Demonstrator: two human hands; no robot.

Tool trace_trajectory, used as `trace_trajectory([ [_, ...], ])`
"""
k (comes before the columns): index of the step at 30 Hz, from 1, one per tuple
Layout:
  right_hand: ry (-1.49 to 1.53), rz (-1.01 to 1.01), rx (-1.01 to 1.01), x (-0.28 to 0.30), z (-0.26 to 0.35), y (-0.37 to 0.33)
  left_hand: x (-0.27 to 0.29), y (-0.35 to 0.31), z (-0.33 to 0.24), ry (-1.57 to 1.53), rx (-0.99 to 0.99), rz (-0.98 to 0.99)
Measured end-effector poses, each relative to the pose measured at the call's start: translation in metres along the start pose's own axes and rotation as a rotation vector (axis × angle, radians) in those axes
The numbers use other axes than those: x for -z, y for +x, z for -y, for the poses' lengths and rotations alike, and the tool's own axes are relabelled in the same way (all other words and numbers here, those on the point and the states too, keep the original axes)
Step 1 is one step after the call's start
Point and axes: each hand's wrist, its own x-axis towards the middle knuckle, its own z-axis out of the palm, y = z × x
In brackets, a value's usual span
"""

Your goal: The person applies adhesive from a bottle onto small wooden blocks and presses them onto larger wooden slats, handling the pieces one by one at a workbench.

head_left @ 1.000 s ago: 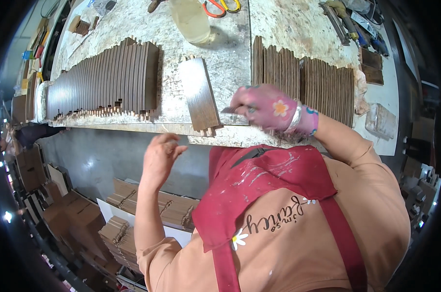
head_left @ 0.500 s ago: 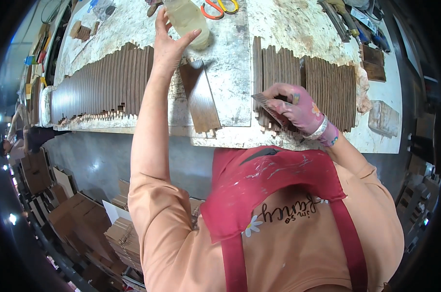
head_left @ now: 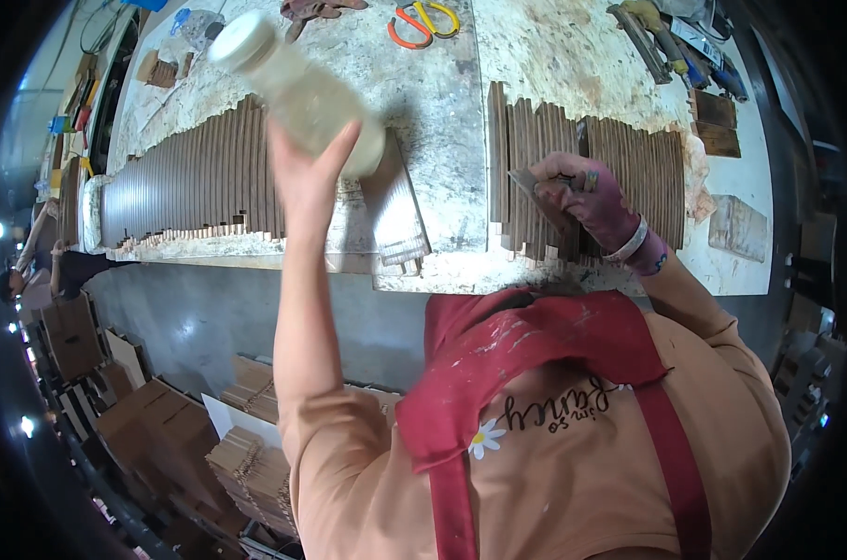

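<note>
My bare left hand is closed around a clear bottle of cloudy pale liquid. The bottle leans with its white cap toward the far left, and its base hangs over a loose dark wooden slat. My right hand wears a pink flowered glove. Its fingers are pinched on a flat metal scraper, held over the right-hand stack of brown slats; the scraper's lower part is partly hidden. Left of the bottle lies another long row of slats side by side.
Orange and yellow handled scissors and a dark glove lie at the back. Hammer-like tools and wooden blocks sit far right, with a clear block nearer. Cardboard is stacked lower left; a person is beyond.
My left hand has come nearer and tipped the bottle, so its cap now points far left. My right hand has shifted slightly rightward with the scraper.
</note>
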Motion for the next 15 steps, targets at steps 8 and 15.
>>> trace_trajectory([
  [8,0.266,0.115,-0.218,-0.038,0.007,0.012,0.114,-0.173,-0.020,0.500,0.436,-0.032],
  [15,-0.348,0.332,-0.224,-0.067,0.048,0.041,0.125,-0.217,0.027,0.861,0.209,0.101],
])
